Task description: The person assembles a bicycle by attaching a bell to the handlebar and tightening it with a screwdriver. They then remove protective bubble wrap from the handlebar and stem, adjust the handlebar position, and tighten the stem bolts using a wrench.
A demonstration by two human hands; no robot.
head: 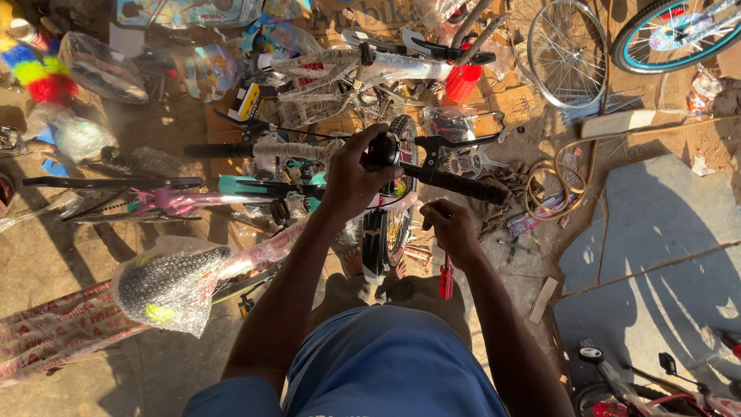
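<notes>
I stand over a small bicycle and look down on its handlebar [455, 182], which has black grips. My left hand [356, 176] is closed around a round black fitting [384, 150] at the middle of the bar. My right hand [451, 229] sits just below the right grip with its fingers curled; a red-handled screwdriver [446, 278] shows beneath it, and I cannot tell whether the hand grips it. The front tyre [399, 224] and a black mudguard [374, 243] hang under the bar.
A bubble-wrapped black saddle [170, 286] lies at the lower left beside a pink frame [166, 201]. Wrapped bicycle parts crowd the ground ahead. A spoked wheel [567, 50] and a blue-rimmed tyre [668, 35] lie at the top right. Another small bike [656, 386] stands at the bottom right.
</notes>
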